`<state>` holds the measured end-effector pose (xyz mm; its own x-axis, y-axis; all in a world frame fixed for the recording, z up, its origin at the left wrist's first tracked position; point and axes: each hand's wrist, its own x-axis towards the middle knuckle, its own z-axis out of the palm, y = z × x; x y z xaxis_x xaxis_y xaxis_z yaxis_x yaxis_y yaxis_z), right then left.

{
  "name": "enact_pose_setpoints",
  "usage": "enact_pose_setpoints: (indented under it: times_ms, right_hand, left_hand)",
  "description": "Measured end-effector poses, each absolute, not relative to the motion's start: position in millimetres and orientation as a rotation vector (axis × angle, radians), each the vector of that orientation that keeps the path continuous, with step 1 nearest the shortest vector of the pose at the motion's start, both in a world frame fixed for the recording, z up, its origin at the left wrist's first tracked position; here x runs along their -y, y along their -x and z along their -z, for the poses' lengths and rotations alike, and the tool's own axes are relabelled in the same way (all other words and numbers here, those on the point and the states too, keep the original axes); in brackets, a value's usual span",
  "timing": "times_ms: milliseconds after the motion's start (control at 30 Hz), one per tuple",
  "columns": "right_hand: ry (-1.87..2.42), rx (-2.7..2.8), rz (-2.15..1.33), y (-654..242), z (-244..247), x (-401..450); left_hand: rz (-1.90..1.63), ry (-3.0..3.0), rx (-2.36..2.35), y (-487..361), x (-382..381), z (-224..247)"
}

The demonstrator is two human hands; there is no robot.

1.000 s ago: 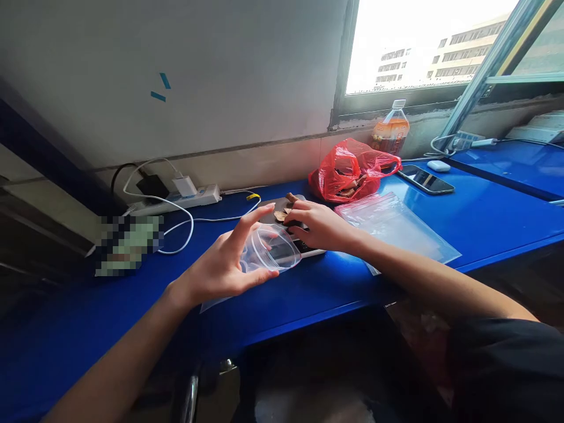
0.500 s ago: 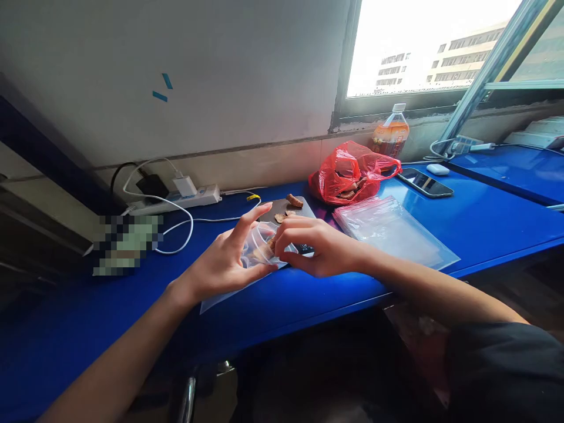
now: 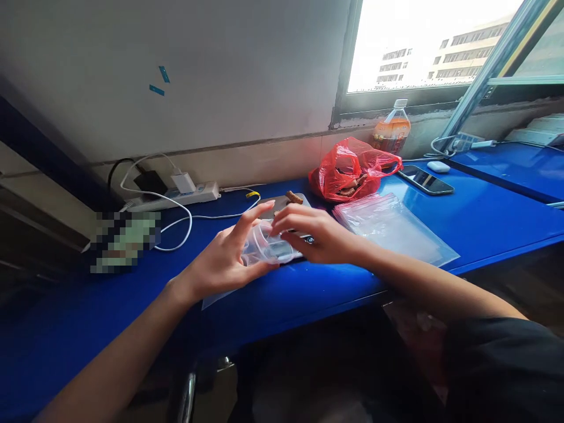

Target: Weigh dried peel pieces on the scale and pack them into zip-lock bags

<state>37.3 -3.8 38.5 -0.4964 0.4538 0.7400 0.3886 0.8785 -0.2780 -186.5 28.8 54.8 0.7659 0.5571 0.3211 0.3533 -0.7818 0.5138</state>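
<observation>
Left hand [image 3: 224, 264] grasps a clear cup [image 3: 258, 249], thumb below and fingers above, cup tipped on its side with the open mouth facing right; part of its body is behind the fingers and the see-through wall is hard to make out. Right hand [image 3: 315, 232] is at the cup's mouth, fingers curled, tips overlapping the rim; cannot tell if they pinch anything or touch the cup. Scale [image 3: 281, 204] sits on the blue table [image 3: 308, 294] behind both hands, mostly covered, only its far part and a bit of the near edge showing. Brown piece [image 3: 294, 197] lies on the scale's far side; something small and brown just nearer is nearly all hidden by the right hand. Red bag [image 3: 332, 179], open, is far right of the scale with more brown chunks [image 3: 352, 187] inside, count unclear. Zip bags [image 3: 392, 226] lie flat in a pile near it, clear with reddish tops. One clear sheet [image 3: 215, 299] pokes out under the left hand, rest blocked. Phone [image 3: 426, 180] and white case [image 3: 439, 167] are on the right, bottle [image 3: 393, 130] behind the red bag, its base hidden. Power strip [image 3: 202, 194] is far left by the wall; item beside the cable [image 3: 191, 217] is pixelated, unreadable. Dark sleeve [image 3: 506, 364] is cut off at the right edge.
</observation>
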Motion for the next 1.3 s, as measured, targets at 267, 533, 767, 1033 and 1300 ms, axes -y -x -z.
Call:
enact_pose_setpoints:
  times_ms: [267,533,767,1033,1300]
  right_hand:
    - [1.18,2.009,0.078,-66,-14,-47]
    - [1.308,2.086,0.126,-57,-13,-56]
    - [1.35,2.058,0.041,-60,-11,-57]
    - [1.329,2.036,0.055,-61,-10,-57]
    - [1.08,1.916,0.132,-65,-23,-44]
  left_hand:
    - [-0.587,-2.542,-0.735,188,-29,-56]
    - [-0.585,-2.564,-0.724,186,-26,-58]
    - [-0.578,-2.579,-0.728,186,-27,-57]
    - [-0.558,-2.553,-0.725,187,-26,-58]
    - [-0.564,-2.545,-0.8,186,-26,-60]
